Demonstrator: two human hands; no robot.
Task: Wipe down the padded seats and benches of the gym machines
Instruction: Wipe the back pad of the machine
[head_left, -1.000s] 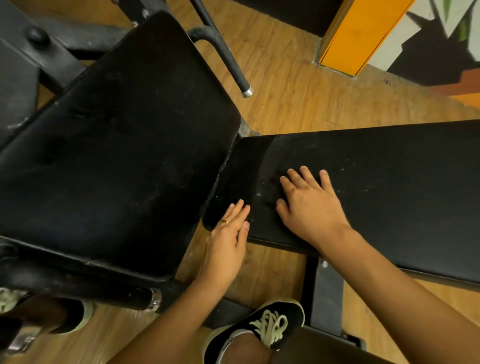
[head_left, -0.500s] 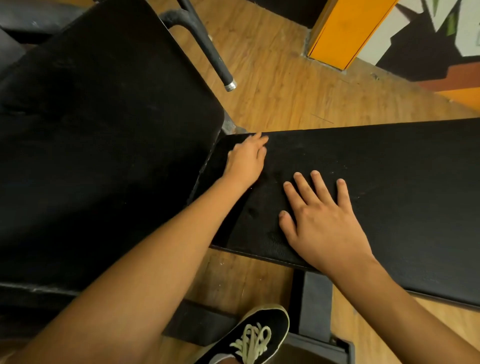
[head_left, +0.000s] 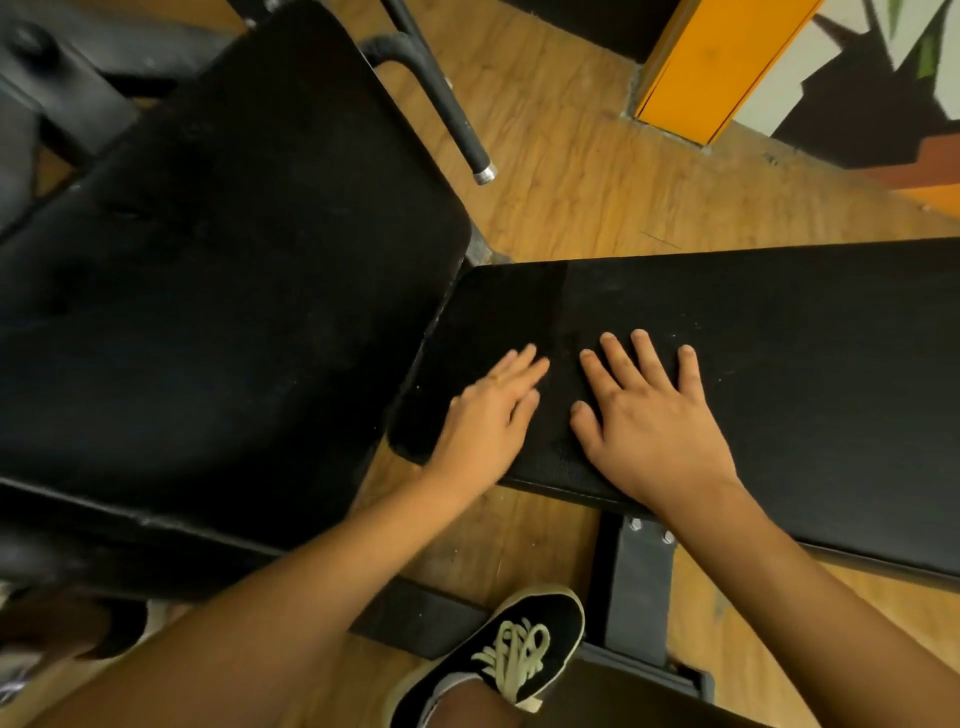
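Note:
A long black padded bench (head_left: 805, 364) runs from the middle to the right. Its left end is covered by a darker, fuzzy patch (head_left: 493, 312) that looks like a black cloth; I cannot tell it clearly apart from the padding. My left hand (head_left: 488, 421) lies flat on that patch near the bench's front edge, fingers straight. My right hand (head_left: 649, 421) presses flat on the bench just to the right, fingers spread. A large black tilted pad (head_left: 208, 312) fills the left of the view.
A black handle bar with a metal tip (head_left: 452, 114) sticks out above the tilted pad. The bench's metal leg (head_left: 634, 587) and my black shoe (head_left: 509, 649) are below the bench on the wooden floor. An orange pillar (head_left: 717, 67) stands at the back right.
My left hand slid from the bench's near edge to its far edge and back to the near edge. My right hand stayed flat in about the same spot.

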